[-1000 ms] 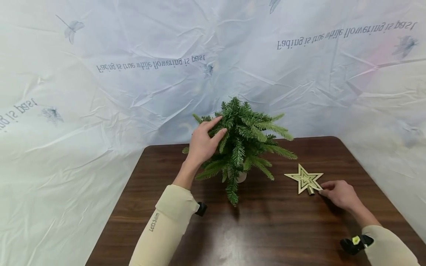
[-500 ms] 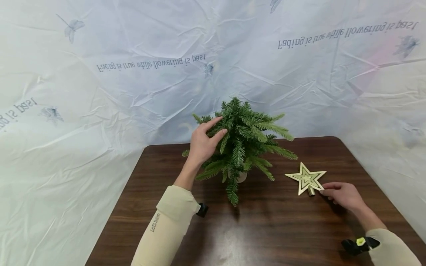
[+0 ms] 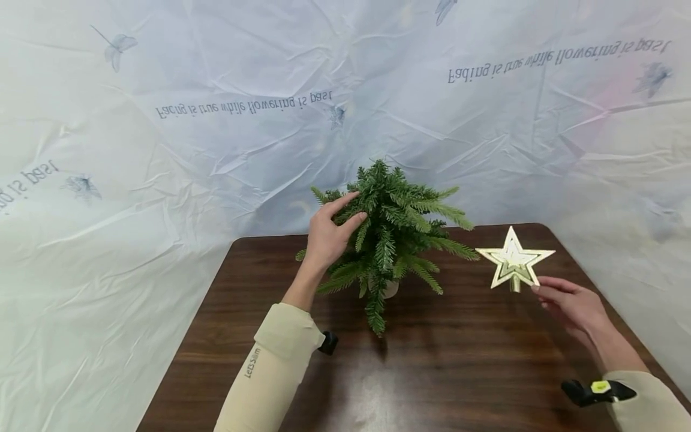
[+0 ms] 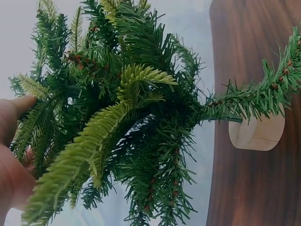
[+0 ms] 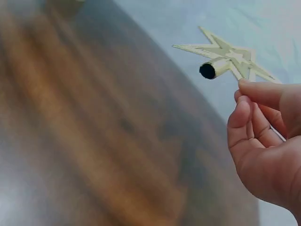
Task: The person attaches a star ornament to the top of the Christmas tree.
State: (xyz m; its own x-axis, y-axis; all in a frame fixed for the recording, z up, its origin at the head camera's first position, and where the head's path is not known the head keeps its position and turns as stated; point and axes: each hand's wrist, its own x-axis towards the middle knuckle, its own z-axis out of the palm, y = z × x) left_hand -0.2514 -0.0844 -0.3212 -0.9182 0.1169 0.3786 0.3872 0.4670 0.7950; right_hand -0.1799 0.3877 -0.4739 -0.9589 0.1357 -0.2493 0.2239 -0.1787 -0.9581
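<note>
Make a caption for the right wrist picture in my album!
A right hand pinches a gold star by one point, its hollow tube showing.

Dark wood table [image 3: 459, 372], pale sheet [image 3: 378, 72] behind

Sheet wrinkled, runs past far edge and both side edges; blue flowers [image 3: 337, 116], flipped lettering [image 3: 245, 105]. Surface brown-grained, far corners rounded. White glare [image 3: 378, 390] midway between side edges.

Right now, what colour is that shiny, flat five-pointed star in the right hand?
The star is gold; it shows best in the head view.
</note>
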